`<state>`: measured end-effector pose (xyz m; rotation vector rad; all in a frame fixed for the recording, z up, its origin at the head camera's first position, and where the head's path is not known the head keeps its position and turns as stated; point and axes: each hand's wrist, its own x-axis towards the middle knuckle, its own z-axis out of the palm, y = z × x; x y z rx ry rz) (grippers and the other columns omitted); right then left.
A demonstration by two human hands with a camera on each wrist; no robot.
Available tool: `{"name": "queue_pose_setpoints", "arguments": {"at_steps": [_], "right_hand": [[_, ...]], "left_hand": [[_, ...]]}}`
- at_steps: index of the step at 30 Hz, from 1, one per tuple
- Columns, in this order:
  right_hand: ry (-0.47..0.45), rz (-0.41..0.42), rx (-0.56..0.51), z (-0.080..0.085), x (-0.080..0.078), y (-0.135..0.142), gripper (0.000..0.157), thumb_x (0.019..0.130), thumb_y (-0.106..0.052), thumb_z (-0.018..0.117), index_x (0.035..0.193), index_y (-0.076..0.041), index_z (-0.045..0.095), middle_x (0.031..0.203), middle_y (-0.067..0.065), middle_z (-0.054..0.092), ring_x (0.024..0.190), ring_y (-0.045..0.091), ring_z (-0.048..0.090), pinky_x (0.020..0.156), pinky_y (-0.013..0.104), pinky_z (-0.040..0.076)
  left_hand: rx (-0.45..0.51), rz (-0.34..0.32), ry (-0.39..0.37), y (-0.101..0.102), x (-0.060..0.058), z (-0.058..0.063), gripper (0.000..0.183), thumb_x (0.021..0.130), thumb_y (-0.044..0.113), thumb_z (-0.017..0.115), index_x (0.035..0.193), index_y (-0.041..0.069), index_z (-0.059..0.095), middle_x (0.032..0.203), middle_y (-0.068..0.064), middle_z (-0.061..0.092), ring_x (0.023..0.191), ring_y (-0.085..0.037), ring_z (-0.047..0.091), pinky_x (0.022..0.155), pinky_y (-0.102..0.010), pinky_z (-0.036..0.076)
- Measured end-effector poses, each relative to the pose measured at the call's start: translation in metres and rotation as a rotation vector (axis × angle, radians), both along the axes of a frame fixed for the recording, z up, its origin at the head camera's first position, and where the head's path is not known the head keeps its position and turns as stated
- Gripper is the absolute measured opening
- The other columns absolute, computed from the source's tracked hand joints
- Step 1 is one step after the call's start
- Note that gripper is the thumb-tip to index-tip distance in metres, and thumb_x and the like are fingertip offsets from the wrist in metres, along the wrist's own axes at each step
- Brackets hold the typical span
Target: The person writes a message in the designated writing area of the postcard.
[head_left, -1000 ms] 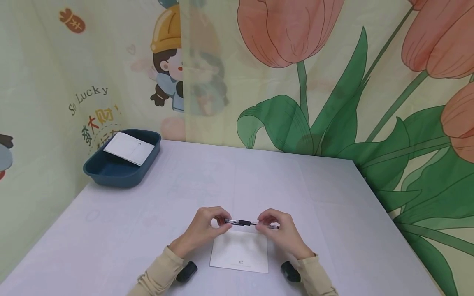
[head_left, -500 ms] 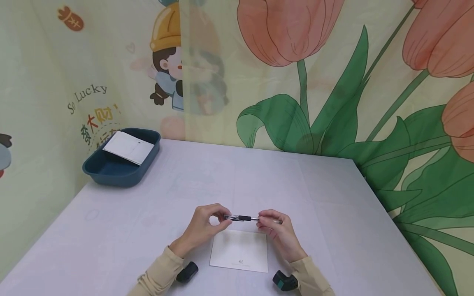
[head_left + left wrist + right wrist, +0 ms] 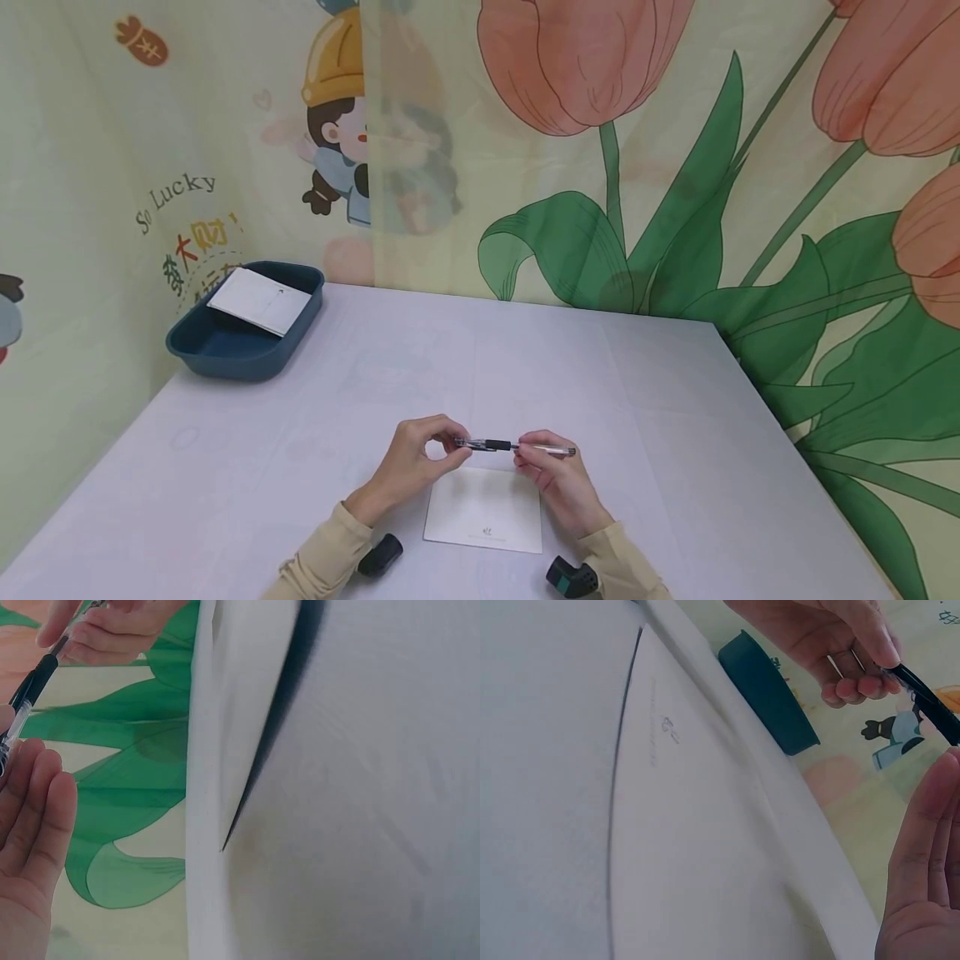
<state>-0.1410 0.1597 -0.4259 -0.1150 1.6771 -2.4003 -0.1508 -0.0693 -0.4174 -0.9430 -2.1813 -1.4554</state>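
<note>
A pen [image 3: 495, 445] with a black grip and clear ends lies nearly level in the air between both hands. My left hand [image 3: 420, 454] pinches its left end, where a clip shows, between thumb and fingers. On the other side my right hand [image 3: 558, 479] holds the clear barrel, whose tail sticks out past the fingers. Below the hands, a white card or booklet [image 3: 483, 512] lies on the table with a small printed mark near its front edge. In the left wrist view the pen's black grip [image 3: 43, 675] spans the gap between the hands.
A dark blue tray [image 3: 225, 367] stands at the back left of the white table [image 3: 600, 375], with a white card or booklet [image 3: 262, 300] leaning in it. Black wrist devices [image 3: 381, 555] sit beside the sleeves. A printed curtain [image 3: 450, 167] hangs behind the table.
My right hand has turned and shifted its hold along the barrel, so more of the pen's tail shows. The right wrist has moved slightly left and nearer; the left hand stays almost still.
</note>
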Motion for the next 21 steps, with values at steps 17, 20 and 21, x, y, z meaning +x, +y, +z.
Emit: {"name": "queue_pose_setpoints", "arguments": {"at_steps": [17, 20, 21], "right_hand": [[0.059, 0.062, 0.019, -0.0069, -0.0002, -0.0042, 0.022, 0.090, 0.001, 0.058, 0.086, -0.017, 0.071, 0.080, -0.004, 0.069, 0.072, 0.007, 0.063, 0.070, 0.021, 0.053], [0.067, 0.064, 0.039, -0.0064, 0.0002, -0.0044, 0.020, 0.090, -0.001, 0.059, 0.087, -0.017, 0.070, 0.081, -0.003, 0.069, 0.072, 0.007, 0.063, 0.070, 0.021, 0.053], [0.070, 0.062, 0.045, -0.0062, 0.0003, -0.0046, 0.019, 0.089, -0.001, 0.060, 0.086, -0.017, 0.070, 0.081, -0.003, 0.068, 0.072, 0.007, 0.063, 0.070, 0.021, 0.053]], "left_hand": [[0.005, -0.034, 0.011, 0.0041, 0.0008, -0.0033, 0.014, 0.077, -0.002, 0.076, 0.088, 0.005, 0.070, 0.079, -0.003, 0.070, 0.065, -0.006, 0.060, 0.063, -0.027, 0.054], [0.000, -0.041, 0.009, 0.0044, 0.0008, -0.0033, 0.014, 0.077, -0.001, 0.076, 0.088, 0.005, 0.069, 0.079, -0.002, 0.070, 0.065, -0.006, 0.060, 0.063, -0.028, 0.054], [-0.002, -0.042, 0.010, 0.0045, 0.0009, -0.0032, 0.014, 0.077, -0.001, 0.075, 0.088, 0.005, 0.069, 0.079, -0.002, 0.069, 0.065, -0.006, 0.060, 0.063, -0.028, 0.054]]}}
